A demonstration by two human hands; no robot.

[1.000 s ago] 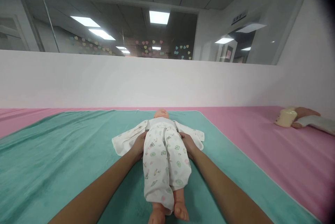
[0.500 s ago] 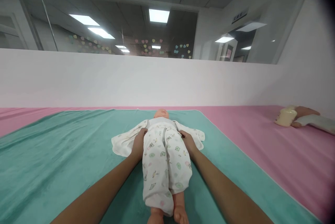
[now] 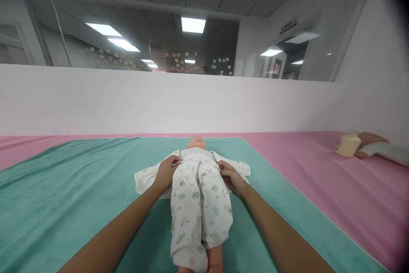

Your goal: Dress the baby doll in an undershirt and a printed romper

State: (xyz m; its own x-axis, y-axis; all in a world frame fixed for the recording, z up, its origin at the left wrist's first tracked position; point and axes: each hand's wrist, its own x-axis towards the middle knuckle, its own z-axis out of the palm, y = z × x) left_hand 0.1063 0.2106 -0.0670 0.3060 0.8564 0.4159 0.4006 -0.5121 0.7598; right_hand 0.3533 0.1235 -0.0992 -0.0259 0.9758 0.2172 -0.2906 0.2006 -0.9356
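A baby doll (image 3: 197, 142) lies on its back, its head far from me and its feet toward me. It wears white printed trousers (image 3: 185, 213) and a white printed shirt (image 3: 145, 178) spread out at both sides. My left hand (image 3: 165, 173) is closed at the left side of the waistband, pinching its edge. On the opposite side, my right hand (image 3: 232, 176) has its fingers bent on the waistband, closed on the cloth. The fingertips of both hands are partly hidden. Bare doll legs show below the trouser hems.
A teal blanket (image 3: 96, 188) lies under the doll, over a pink sheet (image 3: 319, 166). At the right are a pale yellow bottle (image 3: 347, 144) and another doll-like figure (image 3: 372, 139) with white cloth. A white wall (image 3: 159, 102) with a window above stands behind.
Both hands have moved up slightly along the waist, the left now pinching the waistband's edge. The view has tilted a little, so the doll sits lower in the picture.
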